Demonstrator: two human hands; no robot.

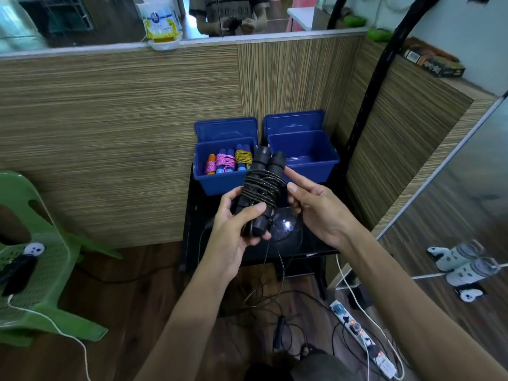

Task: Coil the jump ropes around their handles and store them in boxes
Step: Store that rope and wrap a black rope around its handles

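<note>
Blue plastic boxes sit side by side on the black table (316, 243): the right box (302, 155) holds nothing, the left box (220, 171) holds coiled ropes. The left hand (236, 229) clamps the black handles (261, 188), fingers curled round them; the right hand (310, 204) pinches the rope (261, 273), forefinger extended. Loose tail trailing floorward could snag on cables, and slackening would likely unwind the coils. Open room lies above the right box's rim.

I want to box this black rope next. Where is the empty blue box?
The empty blue box sits centre-right in the head view, against the wooden partition, right of the filled blue box.
</note>
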